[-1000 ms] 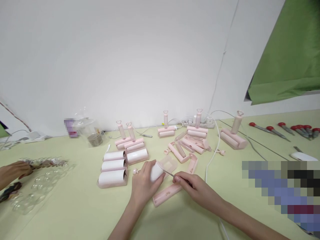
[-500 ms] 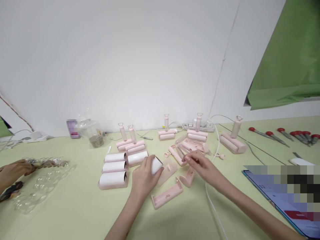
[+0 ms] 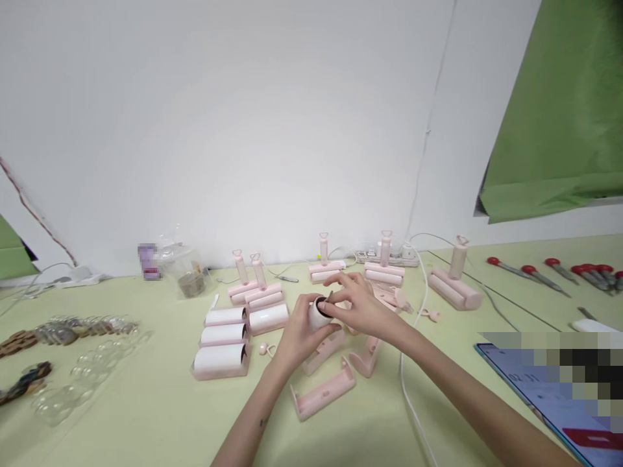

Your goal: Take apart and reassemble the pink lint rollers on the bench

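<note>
Your left hand (image 3: pixel 298 332) is wrapped around a white roll (image 3: pixel 317 319) and grips it; your right hand (image 3: pixel 363 305) curls over the mouth of it from the other side. The key relation is that mouth: it opens upward toward your right fingers, with the roll's long axis standing steeply on end, seemingly leaning toward 1 o'clock. The roll lies at 9 o'clock from your right palm and about 2 o'clock from your left, so both hands are right at it. A thin dark piece (image 3: pixel 331 296) shows by the right fingers at the opening; whether they pinch it, I cannot tell.

The roll has a smooth, matt, paper-like skin around a dark hollow core. At 5 o'clock from your left hand lies a pink trough (image 3: pixel 324 394), glossy plastic, with upturned ends, its length running from 8 to 2 o'clock. At about 8 o'clock, a similar roll (image 3: pixel 219 358) rests sideways in a translucent pink case (image 3: pixel 221 373). At 3 o'clock from your right hand stands a pink roller (image 3: pixel 452 288), rounded body below, heart-shaped loop on top.
</note>
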`<state>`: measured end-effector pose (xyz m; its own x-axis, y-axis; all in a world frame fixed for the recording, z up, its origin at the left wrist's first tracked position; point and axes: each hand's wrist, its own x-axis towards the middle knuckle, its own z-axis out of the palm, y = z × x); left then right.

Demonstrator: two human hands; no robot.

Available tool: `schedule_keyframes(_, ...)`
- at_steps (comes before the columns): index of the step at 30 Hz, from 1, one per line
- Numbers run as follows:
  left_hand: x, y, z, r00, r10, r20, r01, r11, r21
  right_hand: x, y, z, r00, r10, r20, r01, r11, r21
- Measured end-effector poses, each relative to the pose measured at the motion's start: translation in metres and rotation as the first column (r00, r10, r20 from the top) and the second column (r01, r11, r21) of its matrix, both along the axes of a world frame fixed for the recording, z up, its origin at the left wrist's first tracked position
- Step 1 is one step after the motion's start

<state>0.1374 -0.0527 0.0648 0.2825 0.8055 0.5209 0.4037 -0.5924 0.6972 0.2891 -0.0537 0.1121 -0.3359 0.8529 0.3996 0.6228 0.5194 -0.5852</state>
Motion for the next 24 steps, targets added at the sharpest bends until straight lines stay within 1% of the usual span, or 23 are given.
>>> schedule_keyframes(1, -0.002, 0.001, -0.002, 1.000, -0.021, -0.008, 0.021, 1.000, -0.015, 0.002, 0.000, -0.001, 0.999, 0.007, 0.035, -0.006, 0.999, -0.033)
schedule_keyframes(3, -0.004, 0.004, -0.007, 0.999, -0.053, -0.007, 0.052, 0.998, -0.047, 0.005, 0.000, -0.002, 0.994, 0.081, 0.072, -0.072, 0.989, -0.130)
schedule_keyframes(5, -0.004, 0.004, -0.012, 0.997, -0.069, 0.017, 0.071, 0.995, -0.077, 0.005, 0.000, -0.004, 0.986, 0.145, 0.080, -0.128, 0.974, -0.189)
schedule_keyframes(9, 0.001, 0.006, -0.018, 0.991, -0.130, -0.009, 0.129, 0.989, -0.073, 0.002, 0.002, -0.008, 0.986, 0.147, 0.079, -0.131, 0.975, -0.178)
schedule_keyframes(10, 0.001, 0.006, -0.018, 0.992, -0.127, -0.013, 0.126, 0.990, -0.067, 0.002, 0.003, -0.008, 0.987, 0.143, 0.067, -0.129, 0.977, -0.171)
schedule_keyframes(11, 0.001, 0.007, -0.017, 0.995, -0.101, 0.002, 0.101, 0.993, -0.062, 0.003, 0.003, -0.005, 0.990, 0.134, 0.054, -0.123, 0.979, -0.161)
schedule_keyframes(13, 0.000, 0.009, -0.013, 0.998, 0.010, 0.063, -0.006, 0.998, -0.061, 0.009, 0.000, 0.005, 0.996, 0.079, -0.037, -0.082, 0.991, -0.103)
schedule_keyframes(14, -0.001, 0.009, -0.010, 0.994, 0.079, 0.078, -0.074, 0.995, -0.068, 0.013, -0.003, 0.013, 0.991, 0.035, -0.128, -0.041, 0.998, -0.044)
schedule_keyframes(15, -0.002, 0.009, -0.006, 0.988, 0.145, 0.056, -0.141, 0.987, -0.076, 0.018, -0.007, 0.021, 0.969, -0.005, -0.245, 0.012, 1.000, 0.027)
schedule_keyframes(16, -0.001, 0.009, -0.003, 0.979, 0.202, -0.010, -0.202, 0.976, -0.078, 0.023, -0.011, 0.029, 0.926, -0.027, -0.376, 0.069, 0.993, 0.098)
schedule_keyframes(17, 0.000, 0.008, -0.001, 0.962, 0.243, -0.125, -0.253, 0.965, -0.065, 0.028, -0.016, 0.036, 0.867, -0.023, -0.498, 0.116, 0.981, 0.157)
schedule_keyframes(18, 0.003, 0.006, 0.000, 0.927, 0.269, -0.260, -0.288, 0.957, -0.037, 0.032, -0.020, 0.042, 0.809, 0.003, -0.588, 0.141, 0.970, 0.198)
schedule_keyframes(19, 0.006, 0.005, 0.000, 0.880, 0.281, -0.383, -0.305, 0.952, -0.002, 0.034, -0.024, 0.047, 0.767, 0.037, -0.641, 0.140, 0.965, 0.223)
schedule_keyframes(20, 0.011, 0.004, -0.001, 0.831, 0.285, -0.478, -0.308, 0.951, 0.030, 0.035, -0.027, 0.049, 0.738, 0.073, -0.671, 0.118, 0.965, 0.235)
schedule_keyframes(21, 0.015, 0.003, -0.004, 0.792, 0.281, -0.542, -0.300, 0.952, 0.054, 0.035, -0.029, 0.050, 0.721, 0.105, -0.685, 0.088, 0.967, 0.241)
schedule_keyframes(22, 0.020, 0.002, -0.007, 0.770, 0.273, -0.577, -0.289, 0.955, 0.067, 0.033, -0.031, 0.049, 0.713, 0.127, -0.689, 0.064, 0.968, 0.245)
schedule_keyframes(24, 0.028, 0.002, -0.016, 0.757, 0.264, -0.597, -0.277, 0.958, 0.072, 0.027, -0.033, 0.043, 0.714, 0.148, -0.684, 0.041, 0.967, 0.252)
